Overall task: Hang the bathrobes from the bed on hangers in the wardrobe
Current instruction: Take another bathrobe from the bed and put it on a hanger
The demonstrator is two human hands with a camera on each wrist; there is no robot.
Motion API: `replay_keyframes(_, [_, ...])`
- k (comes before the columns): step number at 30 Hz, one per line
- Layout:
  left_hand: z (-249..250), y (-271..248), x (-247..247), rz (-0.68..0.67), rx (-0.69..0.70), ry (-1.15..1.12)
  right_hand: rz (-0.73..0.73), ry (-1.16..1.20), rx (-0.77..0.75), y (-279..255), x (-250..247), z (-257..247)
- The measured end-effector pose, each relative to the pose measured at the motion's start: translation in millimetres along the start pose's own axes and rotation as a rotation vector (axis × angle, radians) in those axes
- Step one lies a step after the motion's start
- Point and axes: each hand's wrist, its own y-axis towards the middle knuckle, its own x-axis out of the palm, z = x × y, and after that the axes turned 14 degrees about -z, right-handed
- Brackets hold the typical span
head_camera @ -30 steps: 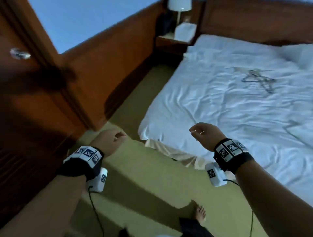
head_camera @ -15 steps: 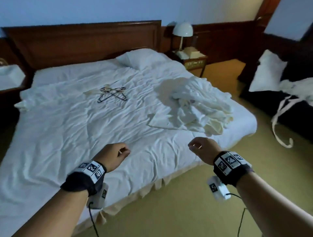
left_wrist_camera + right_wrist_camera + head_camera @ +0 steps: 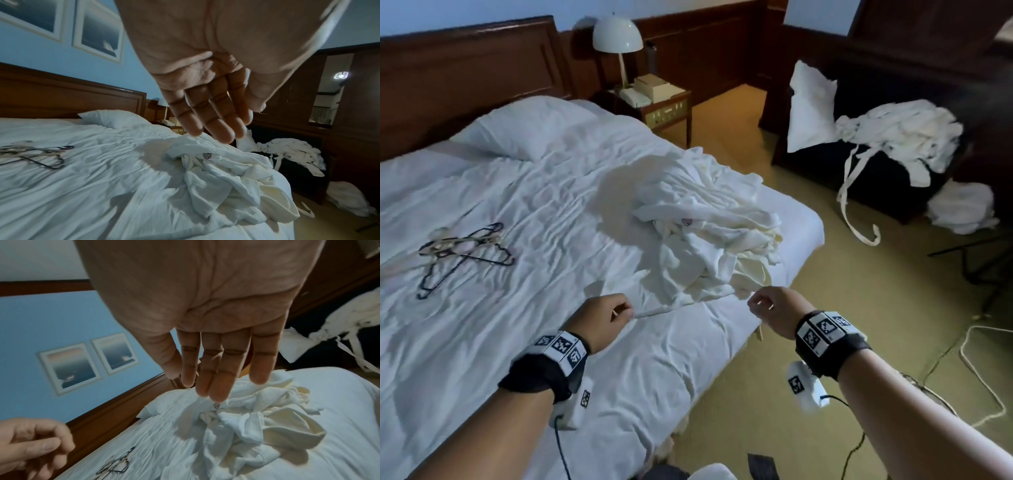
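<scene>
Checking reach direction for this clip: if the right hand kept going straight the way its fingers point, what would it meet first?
Most likely the heap of bathrobes on the bed; the right hand points open-fingered toward it, though depth is unclear.

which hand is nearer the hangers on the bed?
Left. The left hand hovers over the sheet to the right of the hangers; the right hand is farther still, at the bed's edge by the bathrobe pile.
</scene>
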Motion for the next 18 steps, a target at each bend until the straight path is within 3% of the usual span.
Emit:
replay_keyframes(6, [26.1, 116.4, -54.8, -0.071, 0.114, 0.073, 0.000, 0.024, 0.100, 67.5, -42.4, 18.7])
replay_keyframes(11, [42.5, 197.2, -70.1, -0.038, 0.154, 0.071, 0.033, 0.058, 0.157, 138.5, -80.5, 49.0])
replay_keyframes(18, [40.1, 261.5, -61.2, -0.038, -0.040, 0.056, -0.065, 0.038, 0.155, 281.7, -139.3, 93.0])
